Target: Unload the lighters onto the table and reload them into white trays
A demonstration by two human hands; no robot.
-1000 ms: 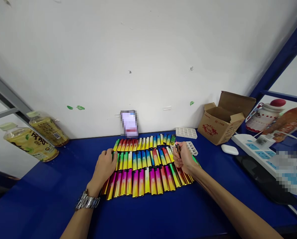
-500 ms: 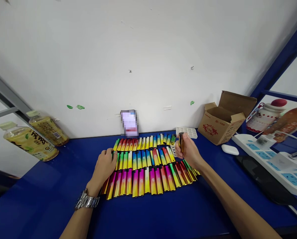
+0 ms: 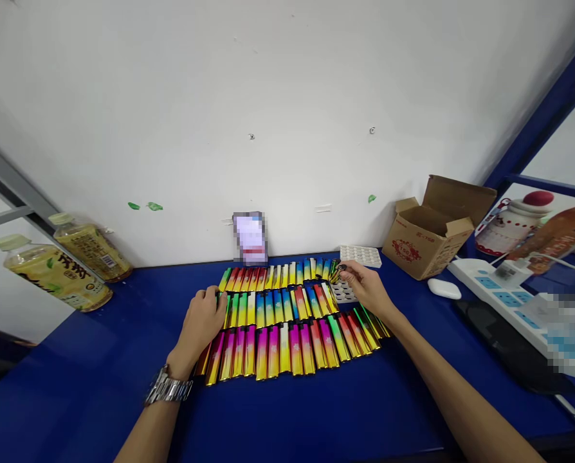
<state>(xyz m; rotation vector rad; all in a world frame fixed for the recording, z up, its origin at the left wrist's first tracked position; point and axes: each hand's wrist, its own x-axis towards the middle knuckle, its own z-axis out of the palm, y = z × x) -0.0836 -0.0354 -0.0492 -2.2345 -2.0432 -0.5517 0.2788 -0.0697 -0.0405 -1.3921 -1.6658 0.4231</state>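
Note:
Three rows of shiny lighters (image 3: 273, 354), coloured in pink, red, green, blue and white fading to yellow, lie side by side on the blue table. My left hand (image 3: 204, 315) rests at the left end of the middle row, its fingers loosely bent and partly hidden, touching the green lighters there. At the right end of the back row, my right hand (image 3: 365, 286) pinches a lighter (image 3: 337, 272) near its dark top. A white tray with holes (image 3: 348, 295) lies partly under and beside that hand.
Another white perforated tray (image 3: 361, 255) lies near the wall, beside an open cardboard box (image 3: 408, 251). A phone (image 3: 251, 239) leans on the wall. Two drink bottles (image 3: 56, 273) stand left. On the right are a white case (image 3: 444, 289), a black flat object (image 3: 504, 347) and a power strip (image 3: 497, 299).
My right hand has moved down and left with the lighter, from held upright above the tray to the right end of the back row. My left hand has stayed in place.

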